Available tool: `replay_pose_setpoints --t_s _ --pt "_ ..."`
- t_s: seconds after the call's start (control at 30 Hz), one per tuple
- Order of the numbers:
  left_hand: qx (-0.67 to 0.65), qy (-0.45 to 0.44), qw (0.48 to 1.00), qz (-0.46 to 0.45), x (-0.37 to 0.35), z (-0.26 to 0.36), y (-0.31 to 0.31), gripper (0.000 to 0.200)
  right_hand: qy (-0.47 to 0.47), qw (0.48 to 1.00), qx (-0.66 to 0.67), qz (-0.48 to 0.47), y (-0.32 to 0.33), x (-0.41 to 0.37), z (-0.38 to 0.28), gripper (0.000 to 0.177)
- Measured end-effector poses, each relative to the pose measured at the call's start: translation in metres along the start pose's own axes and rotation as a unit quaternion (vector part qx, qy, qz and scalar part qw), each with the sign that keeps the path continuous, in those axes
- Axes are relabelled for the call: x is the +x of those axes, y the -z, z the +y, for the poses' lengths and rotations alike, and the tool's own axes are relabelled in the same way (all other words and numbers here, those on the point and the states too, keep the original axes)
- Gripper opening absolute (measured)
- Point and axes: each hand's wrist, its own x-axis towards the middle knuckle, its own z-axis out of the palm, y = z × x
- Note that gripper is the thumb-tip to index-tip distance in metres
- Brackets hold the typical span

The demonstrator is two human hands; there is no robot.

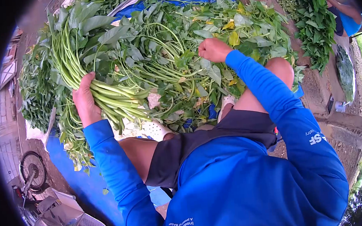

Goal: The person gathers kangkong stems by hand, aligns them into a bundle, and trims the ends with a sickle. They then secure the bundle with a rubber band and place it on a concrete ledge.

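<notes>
Bunch of greens (71, 62) on the left, held snug in the left grip (86, 96); right grip (215, 50) curled over the leafy pile (161, 66), can't tell if it's holding anything.

A spoked wheel (32, 171) is positioned at the left, near grey paving (8, 156). Below the wheel, a silvery vehicle body (62, 222) is partly shown. To its right, a blue sheet (74, 173) is laid on the ground. At the upper right, another person (350, 23) is partly seen. Below, a small pale object (340, 106) is located near a concrete beam (354, 131).
</notes>
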Motion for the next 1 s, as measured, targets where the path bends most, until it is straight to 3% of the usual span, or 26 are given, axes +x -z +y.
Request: replay_pose_setpoints --t_s 0.07,0.2,0.3,0.4,0.57,0.67,0.7,0.83,0.93,0.97,1.0 --pt "-0.013 0.025 1.0 0.014 -0.001 -0.003 0.012 0.024 0.0 0.994 0.11 0.003 -0.066 0.038 0.002 0.025" --pt "-0.025 0.066 0.997 0.044 -0.001 0.003 0.036 0.025 0.022 0.995 0.091 -0.031 -0.134 0.054 -0.015 0.024" --pt "-0.028 0.047 0.996 0.07 0.002 0.005 0.049 0.026 0.049 0.998 -0.015 -0.032 -0.144 0.03 -0.051 0.023" --pt "-0.032 0.041 0.995 0.089 -0.003 0.014 0.054 0.026 0.139 0.988 -0.023 0.067 -0.162 0.024 -0.068 0.021" --pt "-0.046 0.033 0.993 0.108 -0.004 0.022 0.06 0.027 0.149 0.986 0.016 0.07 -0.179 0.032 -0.099 0.021" --pt "-0.052 0.048 0.991 0.111 -0.002 0.023 0.068 0.027 0.15 0.987 0.046 -0.045 -0.199 0.034 -0.118 0.022" --pt "-0.056 0.053 0.991 0.11 -0.002 0.023 0.07 0.027 0.132 0.987 0.022 -0.091 -0.207 0.036 -0.126 0.029" --pt "-0.062 0.027 0.99 0.123 -0.006 0.026 0.07 0.026 -0.039 0.982 0.162 -0.09 -0.301 0.07 -0.134 0.042" --pt "-0.042 0.006 0.991 0.123 -0.009 0.028 0.067 0.027 -0.073 0.973 0.207 -0.067 -0.32 0.087 -0.144 0.045" --pt "-0.038 -0.001 0.991 0.126 -0.011 0.028 0.067 0.028 -0.102 0.963 0.226 -0.106 -0.312 0.092 -0.145 0.049" --pt "-0.038 -0.01 0.991 0.129 -0.012 0.027 0.069 0.028 -0.067 0.971 0.217 -0.074 -0.304 0.093 -0.146 0.047"
